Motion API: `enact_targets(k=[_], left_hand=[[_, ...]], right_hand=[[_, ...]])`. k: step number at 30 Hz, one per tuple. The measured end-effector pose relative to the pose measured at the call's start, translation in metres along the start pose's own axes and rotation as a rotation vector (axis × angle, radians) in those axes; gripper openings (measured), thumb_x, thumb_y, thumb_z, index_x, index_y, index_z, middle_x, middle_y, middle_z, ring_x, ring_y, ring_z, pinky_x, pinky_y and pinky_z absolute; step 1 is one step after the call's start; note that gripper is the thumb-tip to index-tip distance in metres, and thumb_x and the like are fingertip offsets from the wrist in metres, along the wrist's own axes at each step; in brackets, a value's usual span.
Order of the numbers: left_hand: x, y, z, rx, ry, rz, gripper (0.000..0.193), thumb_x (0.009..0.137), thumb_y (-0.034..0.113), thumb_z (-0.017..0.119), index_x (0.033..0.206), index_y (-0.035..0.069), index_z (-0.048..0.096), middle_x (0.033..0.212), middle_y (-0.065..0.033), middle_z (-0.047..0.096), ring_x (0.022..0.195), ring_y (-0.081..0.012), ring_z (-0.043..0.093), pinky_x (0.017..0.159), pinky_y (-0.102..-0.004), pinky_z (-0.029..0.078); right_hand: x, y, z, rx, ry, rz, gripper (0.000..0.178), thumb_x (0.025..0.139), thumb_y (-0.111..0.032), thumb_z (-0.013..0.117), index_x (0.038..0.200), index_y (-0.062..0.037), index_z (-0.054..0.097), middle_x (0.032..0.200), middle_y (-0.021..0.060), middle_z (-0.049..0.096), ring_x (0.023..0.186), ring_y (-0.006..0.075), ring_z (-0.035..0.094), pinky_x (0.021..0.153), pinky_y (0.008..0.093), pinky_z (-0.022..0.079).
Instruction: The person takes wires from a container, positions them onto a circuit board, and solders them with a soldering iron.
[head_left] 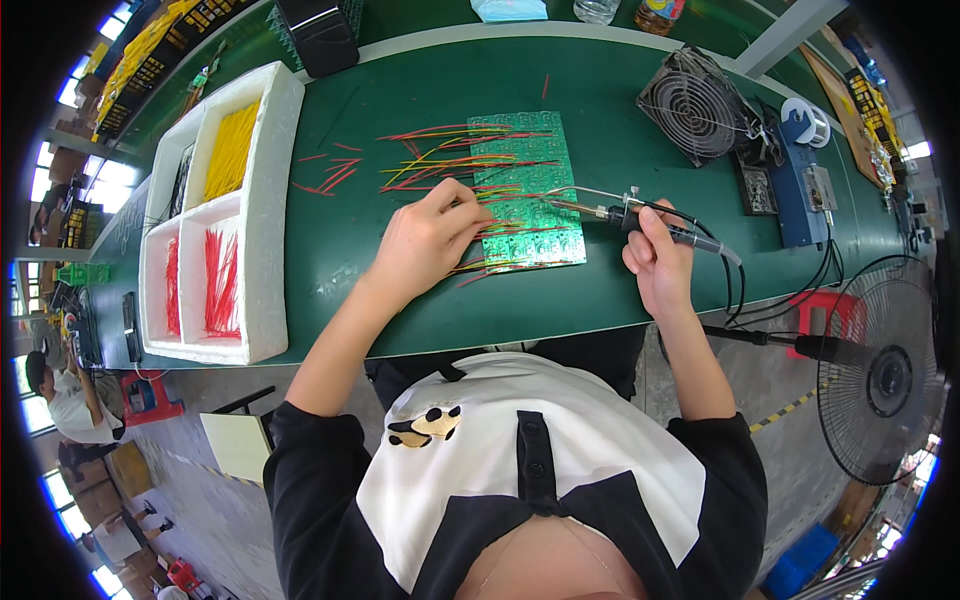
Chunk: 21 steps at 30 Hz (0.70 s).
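My left hand [432,238] is closed in a pinch at the left edge of a green circuit board panel [550,248], gripping a thin wire whose colour is mostly hidden by the fingers. Rows of red and yellow wires [430,147] lie across the panel, their loose ends trailing off to its left. In my right hand [662,262] is a soldering iron [622,215] with a thin metal feed tube [590,190] along it. The iron's tip points left, over the middle of the panel; whether it touches the board I cannot tell.
Left of the panel stands a white foam box [270,200] holding yellow, red and dark wires in compartments. Short red wires [335,178] lie loose beside it. A square fan [690,110], a blue solder feeder [800,190] and cables are at right. A standing fan [885,380] is near right.
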<state>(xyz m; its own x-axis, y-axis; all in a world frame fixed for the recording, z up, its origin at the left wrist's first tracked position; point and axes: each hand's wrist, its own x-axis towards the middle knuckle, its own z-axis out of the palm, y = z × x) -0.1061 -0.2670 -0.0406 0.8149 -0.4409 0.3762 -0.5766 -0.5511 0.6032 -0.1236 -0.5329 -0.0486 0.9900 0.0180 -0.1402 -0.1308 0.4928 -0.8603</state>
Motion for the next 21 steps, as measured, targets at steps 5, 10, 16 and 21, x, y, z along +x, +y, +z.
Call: enact_targets(k=[5, 10, 16, 21], left_hand=[[-0.001, 0.000, 0.006, 0.065, 0.038, -0.021, 0.023, 0.071, -0.006, 0.060, 0.088, 0.009, 0.066, 0.085, -0.0046, 0.051, 0.056, -0.0133, 0.048, 0.050, -0.0257, 0.040], [-0.002, -0.009, 0.011, -0.066, 0.158, 0.113, 0.018, 0.069, -0.005, 0.065, 0.085, 0.003, 0.065, 0.077, -0.0064, 0.054, 0.062, -0.0155, 0.054, 0.053, -0.0264, 0.045], [0.003, -0.008, 0.016, -0.090, 0.164, 0.072, 0.012, 0.069, -0.003, 0.066, 0.079, 0.001, 0.063, 0.075, -0.0073, 0.055, 0.064, -0.0164, 0.056, 0.053, -0.0254, 0.046], [0.002, -0.010, 0.018, -0.089, 0.148, 0.070, 0.012, 0.069, -0.003, 0.066, 0.079, 0.001, 0.063, 0.075, -0.0072, 0.055, 0.063, -0.0155, 0.055, 0.052, -0.0249, 0.045]], right_hand=[[-0.003, 0.002, -0.001, -0.045, 0.007, -0.019, 0.016, 0.084, -0.013, 0.057, 0.076, -0.0089, 0.044, 0.059, -0.0054, 0.036, 0.046, 0.0016, 0.034, 0.040, 0.0196, 0.031], [-0.004, 0.003, -0.001, -0.037, 0.013, -0.031, 0.015, 0.083, -0.011, 0.057, 0.076, -0.0077, 0.044, 0.059, -0.0046, 0.037, 0.046, 0.0019, 0.033, 0.040, 0.0196, 0.031], [-0.007, 0.005, 0.001, -0.118, 0.007, -0.060, 0.013, 0.085, -0.014, 0.053, 0.077, -0.0066, 0.045, 0.058, -0.0061, 0.033, 0.045, 0.0008, 0.030, 0.040, 0.0187, 0.028], [-0.006, 0.005, 0.001, -0.122, 0.009, -0.047, 0.017, 0.082, -0.012, 0.058, 0.075, -0.0057, 0.044, 0.057, -0.0030, 0.039, 0.044, 0.0023, 0.032, 0.039, 0.0201, 0.031]])
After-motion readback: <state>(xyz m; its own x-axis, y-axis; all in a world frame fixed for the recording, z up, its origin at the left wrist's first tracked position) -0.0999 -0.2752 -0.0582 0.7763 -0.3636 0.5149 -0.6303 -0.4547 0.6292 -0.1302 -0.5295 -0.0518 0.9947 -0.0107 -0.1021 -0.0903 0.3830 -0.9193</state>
